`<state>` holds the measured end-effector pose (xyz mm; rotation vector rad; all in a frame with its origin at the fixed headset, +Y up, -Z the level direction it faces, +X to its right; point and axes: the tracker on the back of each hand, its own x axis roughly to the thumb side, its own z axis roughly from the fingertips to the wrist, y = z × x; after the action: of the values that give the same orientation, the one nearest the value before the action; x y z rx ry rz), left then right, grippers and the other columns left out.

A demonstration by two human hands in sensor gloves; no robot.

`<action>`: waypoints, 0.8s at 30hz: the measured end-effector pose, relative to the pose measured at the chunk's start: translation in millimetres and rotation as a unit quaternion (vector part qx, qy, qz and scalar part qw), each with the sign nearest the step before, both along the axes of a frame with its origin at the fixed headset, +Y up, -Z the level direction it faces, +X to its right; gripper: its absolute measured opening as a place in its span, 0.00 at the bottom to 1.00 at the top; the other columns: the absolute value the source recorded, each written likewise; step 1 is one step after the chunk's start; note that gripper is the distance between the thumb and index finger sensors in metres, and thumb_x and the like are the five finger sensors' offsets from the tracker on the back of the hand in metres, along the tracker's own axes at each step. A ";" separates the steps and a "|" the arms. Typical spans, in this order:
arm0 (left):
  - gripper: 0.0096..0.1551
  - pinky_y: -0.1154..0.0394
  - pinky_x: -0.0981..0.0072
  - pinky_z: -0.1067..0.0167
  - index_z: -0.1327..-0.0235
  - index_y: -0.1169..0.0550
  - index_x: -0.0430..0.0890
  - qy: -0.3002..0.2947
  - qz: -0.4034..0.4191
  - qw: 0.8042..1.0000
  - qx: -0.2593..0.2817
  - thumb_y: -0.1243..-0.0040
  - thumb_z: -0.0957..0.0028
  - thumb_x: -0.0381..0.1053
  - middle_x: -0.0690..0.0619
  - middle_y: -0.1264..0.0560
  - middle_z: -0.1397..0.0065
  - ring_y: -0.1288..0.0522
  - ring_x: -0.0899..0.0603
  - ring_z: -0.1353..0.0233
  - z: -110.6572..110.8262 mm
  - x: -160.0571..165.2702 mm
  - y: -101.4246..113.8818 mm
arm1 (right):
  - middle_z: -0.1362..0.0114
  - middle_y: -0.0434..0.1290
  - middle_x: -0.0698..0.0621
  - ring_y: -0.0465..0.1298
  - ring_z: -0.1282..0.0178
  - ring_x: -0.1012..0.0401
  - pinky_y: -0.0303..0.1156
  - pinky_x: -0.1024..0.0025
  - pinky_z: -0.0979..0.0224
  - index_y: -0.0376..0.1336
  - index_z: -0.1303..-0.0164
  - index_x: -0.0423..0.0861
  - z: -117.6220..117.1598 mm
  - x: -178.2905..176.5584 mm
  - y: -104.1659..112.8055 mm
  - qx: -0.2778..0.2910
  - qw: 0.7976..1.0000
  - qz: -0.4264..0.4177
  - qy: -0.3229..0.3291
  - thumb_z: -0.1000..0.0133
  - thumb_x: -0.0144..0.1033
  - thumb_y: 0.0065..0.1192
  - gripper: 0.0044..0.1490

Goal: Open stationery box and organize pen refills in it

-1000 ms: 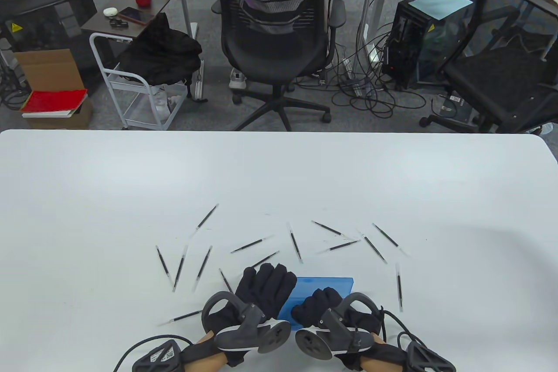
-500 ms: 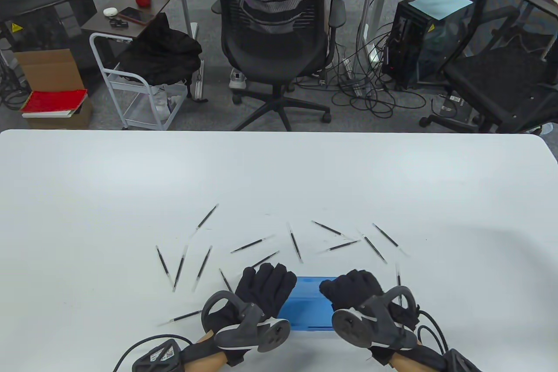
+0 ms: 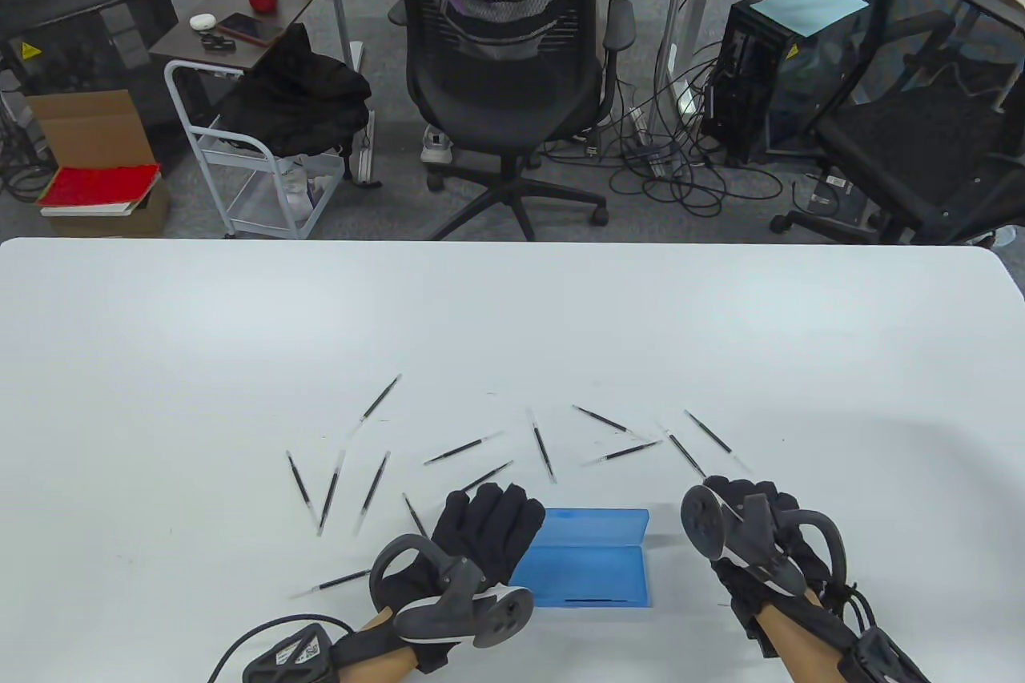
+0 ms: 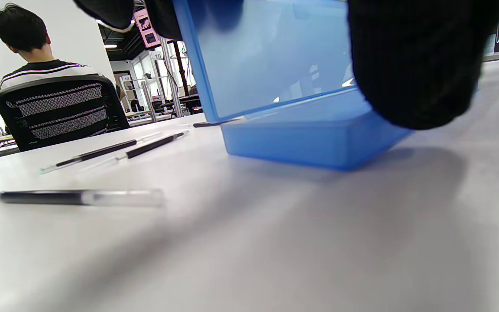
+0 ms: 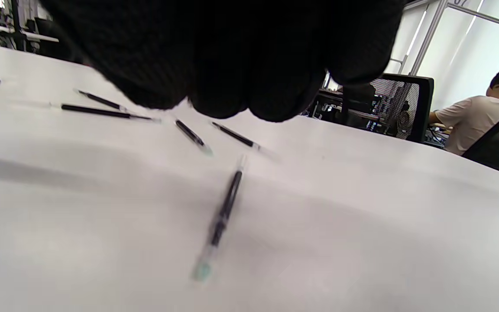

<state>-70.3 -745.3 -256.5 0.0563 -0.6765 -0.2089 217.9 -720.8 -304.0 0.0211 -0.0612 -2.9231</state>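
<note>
The blue translucent stationery box [image 3: 592,575] lies open near the table's front edge, its lid [image 4: 275,56] standing up at the back. My left hand [image 3: 488,523] grips the box's left end, with the thumb [image 4: 409,69] in front and the fingers behind the lid. Empty, my right hand [image 3: 761,500] hovers to the right of the box with loosely curled fingers [image 5: 232,60]. It hangs just above one black pen refill [image 5: 224,212]. Several more refills [image 3: 541,446] lie scattered on the white table [image 3: 512,331] beyond the box and to its left.
A refill [image 3: 332,581] lies close to my left wrist. Past the table's far edge are a black office chair [image 3: 504,66] and a computer tower [image 3: 789,58]. People sit in the background [image 4: 33,65] [image 5: 483,112].
My right hand has let go of the box and swung right, over a refill. The lid that it covered now stands open. My left hand has kept its hold.
</note>
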 end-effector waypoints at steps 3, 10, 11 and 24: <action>0.71 0.44 0.29 0.19 0.12 0.58 0.42 0.000 -0.001 1.000 0.000 0.34 0.54 0.69 0.39 0.56 0.08 0.48 0.28 0.11 0.1 -0.1 0.1 | 0.37 0.82 0.48 0.81 0.37 0.47 0.72 0.41 0.27 0.66 0.28 0.46 -4.7 5.4 -9.5 -0.016 0.999 0.014 -0.024 0.47 0.43 0.74 0.36; 0.71 0.44 0.29 0.19 0.12 0.59 0.42 0.000 -0.002 1.000 0.001 0.34 0.54 0.70 0.39 0.56 0.08 0.48 0.28 0.11 0.3 -0.2 0.2 | 0.37 0.82 0.48 0.81 0.37 0.46 0.72 0.41 0.27 0.66 0.29 0.46 -10.5 9.0 -24.0 -0.033 0.997 0.007 -0.066 0.47 0.45 0.74 0.36; 0.71 0.44 0.29 0.19 0.12 0.59 0.42 0.000 -0.002 1.000 0.001 0.34 0.54 0.70 0.39 0.56 0.08 0.48 0.28 0.11 0.3 -0.2 0.3 | 0.37 0.82 0.48 0.81 0.38 0.46 0.72 0.41 0.27 0.66 0.30 0.46 -10.8 8.3 -25.6 -0.034 0.997 0.011 -0.068 0.47 0.44 0.73 0.36; 0.71 0.44 0.29 0.20 0.12 0.58 0.42 0.000 -0.004 1.000 0.004 0.35 0.54 0.70 0.39 0.56 0.08 0.47 0.28 0.11 0.9 0.0 0.5 | 0.40 0.82 0.48 0.82 0.40 0.47 0.73 0.41 0.30 0.67 0.31 0.44 -15.3 2.3 -30.7 -0.021 0.992 0.023 -0.121 0.46 0.40 0.74 0.33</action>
<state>-70.3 -744.9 -255.6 0.0614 -0.6760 -0.2190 220.2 -751.4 -319.3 0.3664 -0.1598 -2.8574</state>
